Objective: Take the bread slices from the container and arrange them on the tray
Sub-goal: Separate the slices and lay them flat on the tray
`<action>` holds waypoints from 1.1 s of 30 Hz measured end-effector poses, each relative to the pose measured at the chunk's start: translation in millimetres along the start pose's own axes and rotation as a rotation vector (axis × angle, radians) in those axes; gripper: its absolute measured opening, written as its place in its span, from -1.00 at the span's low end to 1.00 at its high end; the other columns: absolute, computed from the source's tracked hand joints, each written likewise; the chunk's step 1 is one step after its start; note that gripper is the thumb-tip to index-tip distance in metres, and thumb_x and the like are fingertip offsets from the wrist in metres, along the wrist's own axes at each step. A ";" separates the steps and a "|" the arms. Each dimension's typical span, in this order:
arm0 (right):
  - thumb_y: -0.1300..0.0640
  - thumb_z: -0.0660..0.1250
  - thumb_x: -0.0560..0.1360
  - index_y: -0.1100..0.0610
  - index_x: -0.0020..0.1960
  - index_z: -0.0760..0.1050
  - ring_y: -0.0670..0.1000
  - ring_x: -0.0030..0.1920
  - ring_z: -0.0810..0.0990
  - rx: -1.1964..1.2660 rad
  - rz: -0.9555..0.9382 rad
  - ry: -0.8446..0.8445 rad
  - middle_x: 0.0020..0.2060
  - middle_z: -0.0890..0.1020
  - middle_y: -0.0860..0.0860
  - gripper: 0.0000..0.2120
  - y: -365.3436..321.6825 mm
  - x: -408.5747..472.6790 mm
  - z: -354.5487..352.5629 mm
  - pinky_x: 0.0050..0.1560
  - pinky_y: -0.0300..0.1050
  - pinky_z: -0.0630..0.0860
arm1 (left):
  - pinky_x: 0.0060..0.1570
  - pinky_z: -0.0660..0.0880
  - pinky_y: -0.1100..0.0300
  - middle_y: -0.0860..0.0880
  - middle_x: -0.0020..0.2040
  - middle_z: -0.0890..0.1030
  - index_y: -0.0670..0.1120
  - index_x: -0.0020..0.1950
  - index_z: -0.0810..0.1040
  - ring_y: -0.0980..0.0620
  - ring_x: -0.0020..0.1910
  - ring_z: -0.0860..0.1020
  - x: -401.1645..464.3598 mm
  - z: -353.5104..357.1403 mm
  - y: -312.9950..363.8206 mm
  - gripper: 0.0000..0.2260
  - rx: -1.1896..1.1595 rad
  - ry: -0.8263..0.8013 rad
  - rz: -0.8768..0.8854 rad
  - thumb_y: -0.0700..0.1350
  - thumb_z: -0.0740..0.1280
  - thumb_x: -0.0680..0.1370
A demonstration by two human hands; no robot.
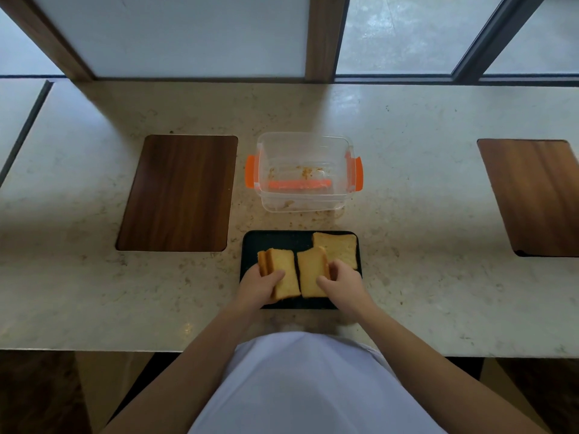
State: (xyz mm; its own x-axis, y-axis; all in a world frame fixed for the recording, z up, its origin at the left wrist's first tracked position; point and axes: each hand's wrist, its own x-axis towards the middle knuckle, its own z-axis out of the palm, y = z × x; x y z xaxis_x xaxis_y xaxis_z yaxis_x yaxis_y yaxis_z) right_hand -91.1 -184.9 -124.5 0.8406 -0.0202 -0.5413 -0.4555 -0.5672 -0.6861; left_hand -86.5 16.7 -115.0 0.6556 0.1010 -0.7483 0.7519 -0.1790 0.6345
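A black tray (275, 241) lies near the front edge of the counter. One bread slice (338, 247) rests flat at the tray's far right. My left hand (258, 285) grips a small stack of bread slices (282, 270) tilted on edge over the tray's left half. My right hand (343, 285) holds another stack of slices (310, 272) beside it, in the middle. The clear container (305, 172) with orange clips stands behind the tray, holding only crumbs.
A dark wooden board (180, 192) lies left of the container and another (532, 195) sits at the far right. Crumbs are scattered on the beige stone counter (407, 277) around the container. Window frames rise behind the counter.
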 end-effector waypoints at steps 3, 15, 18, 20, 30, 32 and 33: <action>0.10 0.38 0.56 0.07 0.14 0.53 -0.06 -0.05 0.62 -0.015 0.001 -0.042 -0.04 0.64 -0.03 -0.83 7.9 0.9 -12.7 -0.09 -0.16 0.58 | -0.13 0.53 0.13 0.02 0.09 0.54 -0.10 0.44 0.37 0.01 0.04 0.54 -1.0 -2.8 -5.6 -0.54 0.000 -0.012 -0.004 -0.04 0.37 0.57; 0.10 0.28 0.54 0.04 0.21 0.53 -0.08 -0.11 0.59 -0.443 -0.121 -0.268 -0.01 0.61 0.00 -0.75 -11.7 23.2 -77.8 -0.21 -0.21 0.47 | -0.01 0.40 0.10 0.02 0.14 0.48 -0.09 0.50 0.29 0.05 0.03 0.45 -9.3 -5.6 -8.0 -0.49 0.079 0.017 -0.019 -0.02 0.34 0.59; 0.10 0.32 0.51 0.02 0.22 0.53 -0.05 -0.07 0.61 -0.462 -0.178 -0.222 0.00 0.62 -0.03 -0.71 -15.9 19.0 -73.9 -0.12 -0.18 0.55 | 0.03 0.41 0.08 -0.03 0.21 0.46 -0.10 0.50 0.28 0.00 0.11 0.44 -11.9 -5.9 -6.1 -0.49 0.075 0.015 -0.024 -0.03 0.33 0.60; 0.11 0.36 0.49 0.01 0.18 0.56 -0.05 -0.02 0.59 -0.492 -0.303 -0.123 0.00 0.61 -0.07 -0.74 -11.8 11.3 -68.8 -0.03 -0.12 0.59 | 0.10 0.46 0.04 -0.03 0.25 0.46 -0.11 0.50 0.28 -0.03 0.17 0.46 -13.1 -7.1 -5.7 -0.49 0.072 0.020 -0.027 -0.03 0.33 0.60; 0.19 0.48 0.46 0.08 -0.03 0.59 0.05 0.02 0.54 -0.691 -0.710 0.085 0.01 0.61 0.00 -0.87 42.7 -21.3 -45.0 -0.02 -0.01 0.54 | 0.20 0.46 -0.03 -0.11 0.36 0.45 -0.10 0.53 0.25 -0.12 0.26 0.45 -13.6 -11.1 -9.0 -0.45 0.081 0.013 -0.033 -0.01 0.33 0.59; 0.11 0.49 0.46 0.06 -0.02 0.58 0.04 0.04 0.53 -0.708 -0.698 0.058 0.03 0.60 -0.01 -0.86 48.0 -21.2 -42.8 -0.01 0.00 0.54 | 0.08 0.45 0.03 -0.08 0.28 0.47 -0.10 0.51 0.28 -0.07 0.19 0.47 -14.1 -11.0 -9.1 -0.48 0.075 0.008 -0.026 -0.03 0.33 0.59; 0.08 0.48 0.47 0.05 0.00 0.58 0.04 0.06 0.52 -0.717 -0.691 0.048 0.04 0.60 -0.02 -0.86 49.2 -20.7 -41.6 0.01 -0.01 0.54 | 0.03 0.43 0.06 -0.05 0.24 0.47 -0.10 0.50 0.29 -0.04 0.15 0.47 -14.4 -10.7 -8.9 -0.49 0.073 0.008 -0.025 -0.03 0.33 0.59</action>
State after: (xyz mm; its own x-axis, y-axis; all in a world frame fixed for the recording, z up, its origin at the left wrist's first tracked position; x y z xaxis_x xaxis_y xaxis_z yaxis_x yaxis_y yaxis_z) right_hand -118.6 -246.6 -126.8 0.8726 0.4775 -0.1024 0.4097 -0.8299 -0.3788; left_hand -101.9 27.3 -107.8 0.6371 0.1139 -0.7623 0.7614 -0.2469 0.5995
